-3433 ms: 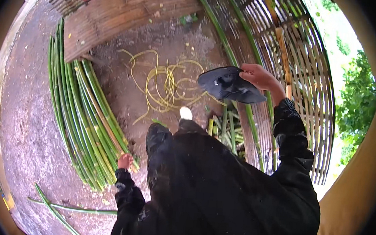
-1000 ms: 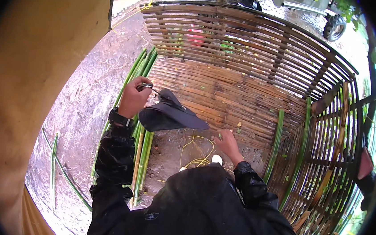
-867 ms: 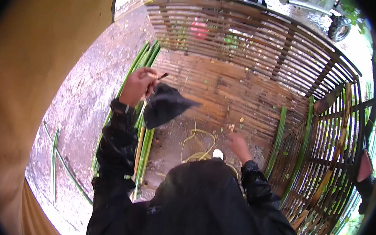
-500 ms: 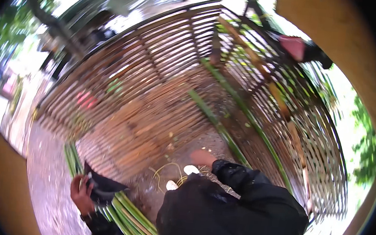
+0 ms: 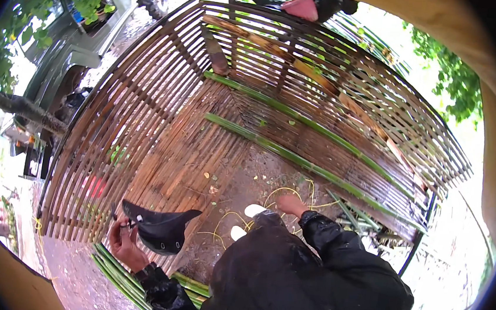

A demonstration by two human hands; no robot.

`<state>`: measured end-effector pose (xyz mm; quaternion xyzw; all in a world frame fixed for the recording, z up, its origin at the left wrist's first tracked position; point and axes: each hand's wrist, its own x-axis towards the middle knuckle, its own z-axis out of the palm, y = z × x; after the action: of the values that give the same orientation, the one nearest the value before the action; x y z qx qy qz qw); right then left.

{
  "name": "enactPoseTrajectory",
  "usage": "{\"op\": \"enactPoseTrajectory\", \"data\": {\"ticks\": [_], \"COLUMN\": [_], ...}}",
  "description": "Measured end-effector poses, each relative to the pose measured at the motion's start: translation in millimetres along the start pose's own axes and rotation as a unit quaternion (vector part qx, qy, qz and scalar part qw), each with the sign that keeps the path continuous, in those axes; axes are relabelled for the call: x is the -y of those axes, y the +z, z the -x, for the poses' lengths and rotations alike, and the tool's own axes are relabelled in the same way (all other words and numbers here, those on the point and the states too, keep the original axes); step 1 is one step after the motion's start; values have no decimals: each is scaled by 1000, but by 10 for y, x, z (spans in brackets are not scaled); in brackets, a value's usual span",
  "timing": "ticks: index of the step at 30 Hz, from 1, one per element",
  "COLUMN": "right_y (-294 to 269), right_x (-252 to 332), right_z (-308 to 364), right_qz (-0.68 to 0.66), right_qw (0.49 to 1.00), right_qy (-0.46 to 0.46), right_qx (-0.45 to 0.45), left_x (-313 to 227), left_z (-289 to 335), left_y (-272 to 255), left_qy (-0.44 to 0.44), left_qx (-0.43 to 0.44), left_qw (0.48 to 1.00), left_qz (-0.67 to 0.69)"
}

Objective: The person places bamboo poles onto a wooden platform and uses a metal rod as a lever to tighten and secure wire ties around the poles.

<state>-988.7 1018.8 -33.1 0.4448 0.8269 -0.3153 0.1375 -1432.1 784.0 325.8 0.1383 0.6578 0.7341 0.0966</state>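
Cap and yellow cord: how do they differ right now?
The cap is black; the cord is yellow. The cap is broad; the cord is thin. The cap is held up by the left hand; the cord lies in loose loops on the ground.

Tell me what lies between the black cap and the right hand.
In the head view, white shoe tips and loops of yellow cord show against the brown ground between the black cap and the right hand.

No readable text or signs.
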Motion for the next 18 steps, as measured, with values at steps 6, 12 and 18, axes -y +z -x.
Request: {"op": "enactPoseTrajectory", "data": {"ticks": [6, 12, 18], "right_y": [279, 861, 1288], "right_x": [-319, -1117, -2084], "right_z": [941, 1452, 1825], "right_qz": [-114, 30, 157], "right_qw": [985, 988, 982], "right_qy": [128, 10, -26], "right_qx": [-29, -149, -101], "left_x": [222, 335, 461], "left_z": [-150, -70, 38], "left_y": [688, 1608, 2338], "left_qy": [27, 59, 13], "left_qx": [106, 192, 199], "left_qw": [994, 979, 980], "left_qz": [-14, -31, -4]}}
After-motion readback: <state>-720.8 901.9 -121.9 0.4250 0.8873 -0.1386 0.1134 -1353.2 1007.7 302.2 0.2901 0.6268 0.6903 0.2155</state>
